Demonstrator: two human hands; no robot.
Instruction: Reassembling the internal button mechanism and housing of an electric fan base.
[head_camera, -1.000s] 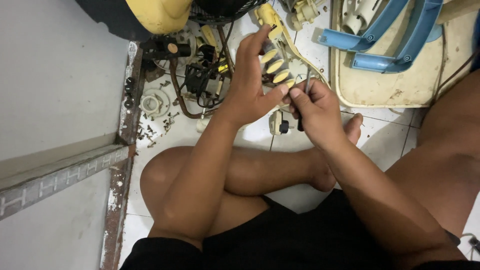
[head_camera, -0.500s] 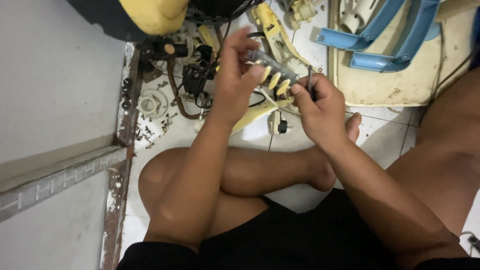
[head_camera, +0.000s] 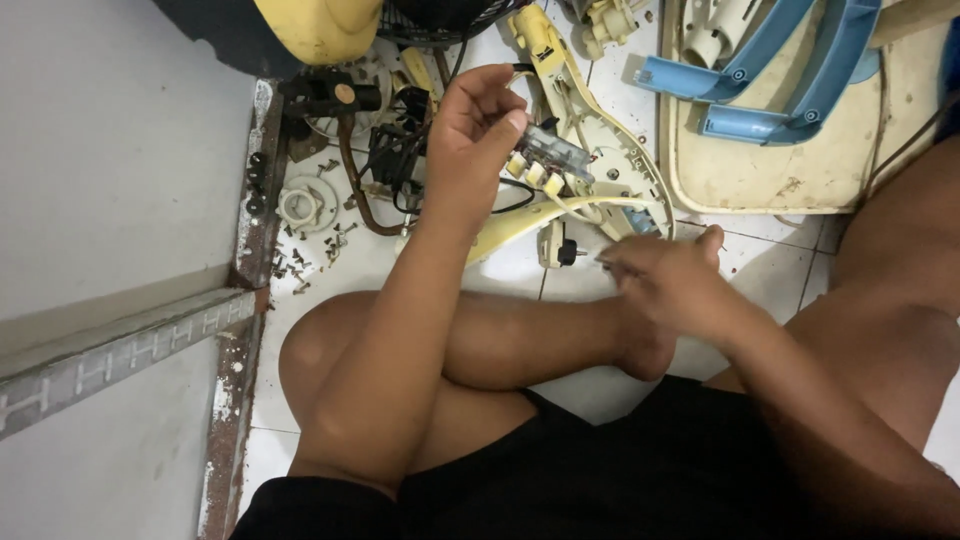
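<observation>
I sit cross-legged on a white tiled floor. My left hand (head_camera: 478, 130) is raised and pinches a small switch block with cream push-buttons (head_camera: 545, 160), held over a curved cream fan housing piece (head_camera: 600, 150). My right hand (head_camera: 665, 280) hangs lower, just above my foot, with its fingertips closed on something small and thin that I cannot make out. A white plug with a black knob (head_camera: 555, 245) lies on the floor between the two hands. Thin wires run from the switch block into the housing.
Loose screws and a white round cap (head_camera: 300, 208) lie at the left by a rusty metal door track (head_camera: 255, 210). Dark motor parts and wires (head_camera: 395, 150) sit behind my left hand. A cream base with blue plastic frames (head_camera: 790, 70) stands at the right; a yellow shell (head_camera: 320, 25) sits at top.
My two hands were together on the switch block. My right hand has let go and dropped toward my foot, while my left hand keeps the block raised.
</observation>
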